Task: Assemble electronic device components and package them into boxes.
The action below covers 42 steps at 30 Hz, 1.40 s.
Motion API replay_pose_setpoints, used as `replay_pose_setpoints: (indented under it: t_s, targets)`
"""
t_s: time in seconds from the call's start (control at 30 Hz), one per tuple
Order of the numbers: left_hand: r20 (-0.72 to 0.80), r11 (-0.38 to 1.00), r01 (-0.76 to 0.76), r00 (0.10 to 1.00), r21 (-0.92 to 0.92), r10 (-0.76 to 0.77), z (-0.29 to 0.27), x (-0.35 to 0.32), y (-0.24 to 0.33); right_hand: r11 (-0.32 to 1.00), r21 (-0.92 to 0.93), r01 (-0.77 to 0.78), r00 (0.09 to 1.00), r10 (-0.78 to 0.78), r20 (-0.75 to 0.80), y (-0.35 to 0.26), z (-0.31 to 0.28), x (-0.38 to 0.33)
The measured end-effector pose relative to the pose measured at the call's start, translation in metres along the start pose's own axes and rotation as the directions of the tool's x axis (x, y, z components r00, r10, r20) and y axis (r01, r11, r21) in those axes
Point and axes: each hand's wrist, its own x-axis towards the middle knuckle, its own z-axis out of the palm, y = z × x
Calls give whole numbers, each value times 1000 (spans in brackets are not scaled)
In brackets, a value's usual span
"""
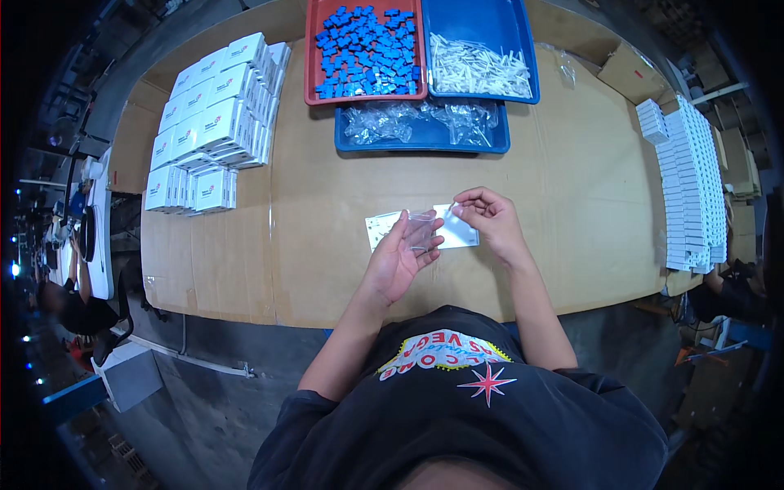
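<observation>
In front of me, my left hand (400, 257) is turned palm up, with a small clear plastic bag (420, 232) held between thumb and fingers. To its right, my right hand (494, 222) is closed in a pinch, thumb against forefinger; what lies between the tips is too small to make out. Beneath the hands lies a white printed sheet (465, 234) on the cardboard-covered table (327, 269). Its left part carries small printed figures and shows beside my left thumb. My left hand and the bag cover its middle, so I cannot tell whether it is one piece.
At the back stand a red tray (309, 82) of blue pieces, a blue tray (523, 96) of slim white pieces, and a lower blue tray (425, 148) of clear bags. White boxes (204, 122) are stacked at left, more white boxes (690, 188) at right.
</observation>
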Motion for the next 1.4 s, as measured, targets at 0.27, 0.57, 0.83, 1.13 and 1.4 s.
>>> replay_pose_setpoints:
  t_s: [0.27, 0.57, 0.83, 1.13, 1.4]
  targets:
    - [41, 982, 60, 997, 180, -69, 14, -5, -9, 971, -218, 92, 978, -46, 205, -36, -1, 7]
    - [13, 981, 38, 999, 191, -41, 10, -11, -6, 796, -422, 434, 750, -59, 659, -60, 8, 30]
    - [59, 989, 48, 997, 139, -57, -1, -7, -11, 817, -503, 283, 653, 219, 724, -55, 14, 28]
    - [71, 992, 29, 997, 119, -38, 2, -5, -10, 828, -491, 269, 722, 164, 672, -55, 14, 15]
    - [90, 994, 54, 994, 90, -62, 4, -4, -13, 785, -576, 228, 676, 298, 674, -55, 18, 17]
